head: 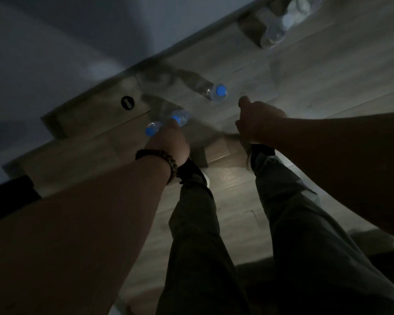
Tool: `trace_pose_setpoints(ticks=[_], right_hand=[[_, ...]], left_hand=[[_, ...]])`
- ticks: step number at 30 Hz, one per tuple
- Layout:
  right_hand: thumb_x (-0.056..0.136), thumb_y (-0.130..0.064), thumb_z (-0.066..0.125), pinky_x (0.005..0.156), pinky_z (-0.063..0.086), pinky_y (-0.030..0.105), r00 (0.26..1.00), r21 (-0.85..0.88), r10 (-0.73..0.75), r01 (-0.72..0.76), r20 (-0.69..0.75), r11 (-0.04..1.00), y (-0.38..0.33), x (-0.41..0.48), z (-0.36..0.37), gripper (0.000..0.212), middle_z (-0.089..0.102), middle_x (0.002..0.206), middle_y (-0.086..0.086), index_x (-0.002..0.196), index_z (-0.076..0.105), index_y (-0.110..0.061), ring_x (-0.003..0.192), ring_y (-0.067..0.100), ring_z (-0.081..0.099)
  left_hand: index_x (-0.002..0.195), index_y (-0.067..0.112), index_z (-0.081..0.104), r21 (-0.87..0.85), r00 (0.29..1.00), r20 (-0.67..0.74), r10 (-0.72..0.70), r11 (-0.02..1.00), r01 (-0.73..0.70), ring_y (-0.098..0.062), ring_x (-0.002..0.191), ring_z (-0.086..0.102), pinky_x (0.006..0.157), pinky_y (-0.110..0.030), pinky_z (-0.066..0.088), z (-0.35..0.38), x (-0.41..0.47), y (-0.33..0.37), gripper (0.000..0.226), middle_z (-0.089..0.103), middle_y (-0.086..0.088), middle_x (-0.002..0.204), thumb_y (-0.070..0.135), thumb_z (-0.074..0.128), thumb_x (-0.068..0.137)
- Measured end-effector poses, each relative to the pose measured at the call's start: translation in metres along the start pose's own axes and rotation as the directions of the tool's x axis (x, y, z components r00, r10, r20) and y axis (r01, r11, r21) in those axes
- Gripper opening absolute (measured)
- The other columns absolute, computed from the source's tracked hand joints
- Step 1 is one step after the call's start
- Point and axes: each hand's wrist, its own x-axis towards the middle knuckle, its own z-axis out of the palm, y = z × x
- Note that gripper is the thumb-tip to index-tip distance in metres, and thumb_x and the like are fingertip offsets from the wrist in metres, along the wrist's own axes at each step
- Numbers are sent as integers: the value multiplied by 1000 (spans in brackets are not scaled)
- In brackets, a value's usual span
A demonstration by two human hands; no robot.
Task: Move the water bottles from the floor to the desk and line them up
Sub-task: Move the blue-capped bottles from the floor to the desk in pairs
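Floor carries a third bottle, blue-capped; view dim and blurred. Left hand, bracelet at the wrist, meets a left bottle and a middle bottle near their blue caps; its fingers are hidden, grip indeterminate. Right hand hangs near the third bottle, apart from it, fingers curled under; contents cannot be told.

Dim light, pale wood-plank floor, grey wall, wooden furniture panel with round dark fitting

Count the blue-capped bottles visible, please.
3. The first bottle and second bottle are beside the left hand; the third bottle is apart, beyond the right hand. Others may be hidden.
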Motion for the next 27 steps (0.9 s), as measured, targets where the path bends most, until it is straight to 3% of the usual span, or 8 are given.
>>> trace_pose_setpoints(ticks=[3, 8, 13, 16, 22, 27], right_hand=[[95, -20, 60, 60, 46, 36, 1000, 6, -14, 14, -22, 1000, 0, 29, 18, 59, 61, 97, 9, 145, 31, -14, 72, 21, 57], [101, -24, 53, 80, 53, 47, 987, -81, -56, 44, -150, 996, -12, 73, 43, 63, 55, 124, 16, 155, 20, -17, 98, 32, 63], [101, -27, 55, 67, 41, 42, 979, -232, -113, 72, -172, 970, -9, 110, 61, 78, 47, 135, 23, 160, 3, -23, 99, 37, 61], [100, -28, 57, 63, 44, 41, 968, -290, -122, 55, -218, 955, 0, 127, 69, 84, 44, 136, 24, 160, -3, -26, 91, 36, 61], [97, -27, 65, 61, 44, 41, 962, -335, -187, 113, -198, 936, 10, 151, 74, 89, 46, 134, 23, 158, 0, -26, 83, 32, 58], [95, -22, 68, 67, 46, 43, 963, -302, -211, 153, -168, 941, 6, 166, 72, 77, 48, 132, 22, 153, 18, -21, 94, 36, 63]], left_hand=[[148, 10, 39, 38, 1000, 12, -12, 999, 11, -34, 122, 60, 102, -43, 49, 9, 34, -8, 52, 61, -15, 135, 20, 55, 99], [151, 7, 31, 65, 999, 12, -52, 997, 51, -37, 129, 56, 105, -47, 47, 30, 74, -15, 63, 53, -19, 142, 25, 57, 97], [151, 12, 26, 35, 992, -34, -120, 992, 121, -37, 126, 55, 100, -46, 48, 61, 96, -20, 66, 50, -19, 140, 26, 61, 97], [155, 9, 19, 75, 998, -42, -55, 995, 58, -36, 128, 53, 103, -47, 47, 78, 101, -19, 68, 44, -21, 145, 26, 57, 101], [156, 6, 13, 144, 997, -80, -18, 989, 29, -36, 129, 53, 97, -46, 52, 93, 114, -12, 72, 36, -25, 152, 26, 56, 102], [156, 8, 17, 97, 990, -108, -89, 990, 99, -36, 127, 56, 98, -41, 48, 94, 129, -16, 73, 40, -25, 148, 22, 61, 99]])
